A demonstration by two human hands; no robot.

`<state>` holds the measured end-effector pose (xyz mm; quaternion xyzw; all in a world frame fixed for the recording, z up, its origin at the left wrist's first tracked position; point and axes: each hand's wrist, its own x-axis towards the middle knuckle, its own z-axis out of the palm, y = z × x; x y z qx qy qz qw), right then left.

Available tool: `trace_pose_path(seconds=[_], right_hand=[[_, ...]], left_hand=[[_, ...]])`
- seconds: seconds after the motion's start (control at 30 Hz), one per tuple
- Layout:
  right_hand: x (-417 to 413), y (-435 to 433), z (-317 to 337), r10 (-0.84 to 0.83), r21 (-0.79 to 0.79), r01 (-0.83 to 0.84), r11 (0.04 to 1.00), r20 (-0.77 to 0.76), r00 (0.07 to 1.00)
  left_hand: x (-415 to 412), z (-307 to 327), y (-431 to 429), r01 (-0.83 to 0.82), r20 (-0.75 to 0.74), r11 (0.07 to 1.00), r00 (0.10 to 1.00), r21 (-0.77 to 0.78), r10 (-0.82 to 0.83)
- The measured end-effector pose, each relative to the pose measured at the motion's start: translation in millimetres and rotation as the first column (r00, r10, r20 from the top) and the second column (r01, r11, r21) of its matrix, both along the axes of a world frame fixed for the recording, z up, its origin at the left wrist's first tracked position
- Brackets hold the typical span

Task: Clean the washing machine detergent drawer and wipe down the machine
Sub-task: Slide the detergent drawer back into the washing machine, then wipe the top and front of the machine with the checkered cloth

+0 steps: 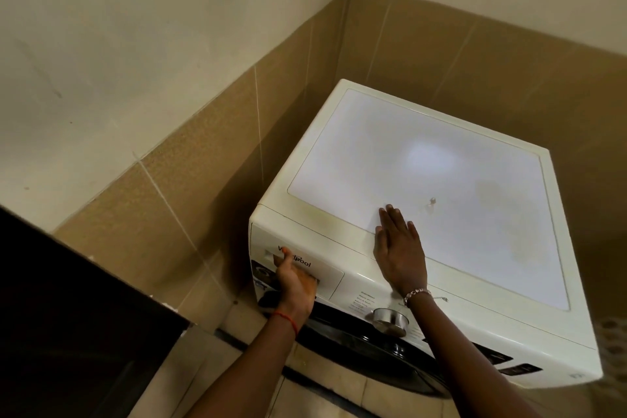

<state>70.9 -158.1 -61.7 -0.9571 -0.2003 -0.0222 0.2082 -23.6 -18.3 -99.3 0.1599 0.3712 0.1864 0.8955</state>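
Note:
A white front-loading washing machine (441,180) stands in a tiled corner, seen from above. Its detergent drawer (325,276) sits at the front panel's upper left, its face flush with the panel. My left hand (293,285) grips the drawer's recessed handle, fingers curled into the slot and thumb on the drawer face. My right hand (398,248) lies flat on the machine's top near the front edge, fingers straight. A silver dial (389,317) sits on the front panel below my right wrist.
Brown tiled walls (203,180) close in behind and to the left of the machine, leaving a narrow gap. A dark surface (68,316) fills the lower left. A small speck (431,202) lies on the machine's top. The dark door glass (366,353) shows under the panel.

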Motion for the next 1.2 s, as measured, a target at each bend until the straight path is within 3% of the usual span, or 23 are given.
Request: trace_pose_path(seconds=[0.07,0.17,0.27,0.4,0.5,0.6,0.7,0.8,0.9,1.03,1.2], right_hand=[[-0.8,0.1,0.7,0.0,0.012,0.0,1.0,0.0,1.0],[-2.2,0.5,2.8,0.0,0.026,0.0,1.0,-0.001,1.0],[-3.8,-0.2,4.8,-0.007,0.004,0.007,1.0,-0.002,1.0],[-11.1,3.7,9.4,-0.02,-0.155,0.02,0.988,0.002,1.0],[-23.9,4.7,11.0,-0.039,-0.247,0.023,0.969,-0.06,0.997],[-39.6,-4.3,11.9,-0.01,-0.262,-0.013,0.965,-0.088,0.996],[-49.3,-17.8,17.4,0.053,-0.273,-0.093,0.957,-0.153,0.987],[-52.5,-37.9,32.9,0.108,-0.266,-0.163,0.95,-0.208,0.972],[-50.5,-68.6,60.2,0.079,-0.268,-0.115,0.956,-0.144,0.986],[-39.8,-104.0,100.0,0.055,-0.25,-0.062,0.966,-0.035,0.998],[-35.5,-134.6,129.7,0.014,-0.17,-0.007,0.985,0.035,0.999]], left_hand=[[-1.6,1.3,0.7,0.016,-0.076,1.0,0.997,0.026,-0.014],[-3.3,-0.8,5.5,0.142,-0.338,0.97,0.939,0.198,-0.068],[-7.9,1.9,14.7,0.321,-0.59,0.867,0.806,0.381,-0.039],[-14.9,21.4,26.5,0.516,-0.73,0.681,0.682,0.519,0.039],[-19.5,45.9,24.7,0.606,-0.743,0.501,0.659,0.618,0.12],[-21.9,61.3,19.1,0.649,-0.705,0.287,0.686,0.704,0.178],[-20.0,73.0,10.9,0.655,-0.658,0.066,0.742,0.752,0.131],[-16.9,86.0,-1.5,0.583,-0.582,-0.24,0.809,0.776,0.082],[-3.1,100.3,-16.9,0.489,-0.537,-0.502,0.842,0.713,0.057],[23.1,132.3,-43.0,0.416,-0.54,-0.683,0.84,0.6,0.038],[45.4,164.4,-78.0,0.327,-0.59,-0.793,0.806,0.514,-0.051]])
